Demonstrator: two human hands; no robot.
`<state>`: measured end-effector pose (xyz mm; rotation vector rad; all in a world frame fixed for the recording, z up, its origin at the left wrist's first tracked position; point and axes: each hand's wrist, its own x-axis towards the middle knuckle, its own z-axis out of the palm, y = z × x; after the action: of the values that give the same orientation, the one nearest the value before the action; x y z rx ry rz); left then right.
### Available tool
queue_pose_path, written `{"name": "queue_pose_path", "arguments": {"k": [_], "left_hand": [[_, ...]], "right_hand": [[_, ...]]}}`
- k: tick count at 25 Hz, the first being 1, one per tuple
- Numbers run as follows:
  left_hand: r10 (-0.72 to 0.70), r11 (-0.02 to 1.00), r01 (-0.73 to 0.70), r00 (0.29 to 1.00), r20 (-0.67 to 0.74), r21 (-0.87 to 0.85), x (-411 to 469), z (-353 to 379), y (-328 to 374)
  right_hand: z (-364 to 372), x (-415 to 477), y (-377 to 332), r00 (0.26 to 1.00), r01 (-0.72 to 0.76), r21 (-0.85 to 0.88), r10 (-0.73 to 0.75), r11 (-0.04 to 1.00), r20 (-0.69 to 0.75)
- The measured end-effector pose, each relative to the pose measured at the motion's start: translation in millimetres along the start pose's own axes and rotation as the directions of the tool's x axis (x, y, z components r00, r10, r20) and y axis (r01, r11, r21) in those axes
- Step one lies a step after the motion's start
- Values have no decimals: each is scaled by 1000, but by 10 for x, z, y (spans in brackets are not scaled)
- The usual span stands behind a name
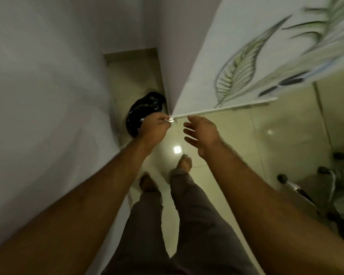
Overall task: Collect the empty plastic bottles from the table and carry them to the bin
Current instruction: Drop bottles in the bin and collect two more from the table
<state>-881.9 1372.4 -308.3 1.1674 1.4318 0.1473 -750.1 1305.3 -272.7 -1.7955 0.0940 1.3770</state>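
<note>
Black bag [141, 110] behind left hand [154, 129] pinching shiny bit [170, 121], leaf-printed panel [226, 56]

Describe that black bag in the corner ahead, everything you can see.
The black bag is glossy, crinkled plastic, bulging and rounded, perhaps lining a bin; none shows. It sits on the pale floor in a narrow recess between the left wall and the leaf-patterned panel. The left hand, pinching a small pale item, hides its lower right part. Contents unseen.

1. Dim, yellow-green indoor light; everything looks murky and grainy.
2. A bright square of glare sits on the glossy floor [246, 132], with a fainter spot further right.
3. Motion blur smears the leaf-printed curtain [216, 56]; wide-angle distortion stretches the forearms [87, 195] toward the lower corners.
</note>
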Motion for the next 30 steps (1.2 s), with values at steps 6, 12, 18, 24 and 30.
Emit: {"name": "queue_pose_path", "arguments": {"k": [6,12,18,24,30], "left_hand": [[267,963,-264,915,302,-53,-1228,910,1760],[459,859,-512,743,487,-29,-1805,2851,3181],[535,755,-654,563,630,-56,-2210,4747,4361],[504,684,-725,390,771,-82,-2403,6450,5134],[431,625,-773,225,874,-109,-2147,8257,5886]], "right_hand": [[-1640,-1174,-921,963,218,214,-175,952,-205],[-3903,-1584,-1521,842,475,373,-288,797,-457],[-5804,-1735,-2176,695,645,420,-261,639,-670],[-7176,-1654,-2610,601,723,446,-161,527,-783],[-8465,-1045,-3003,529,731,462,10,502,-848]]}}
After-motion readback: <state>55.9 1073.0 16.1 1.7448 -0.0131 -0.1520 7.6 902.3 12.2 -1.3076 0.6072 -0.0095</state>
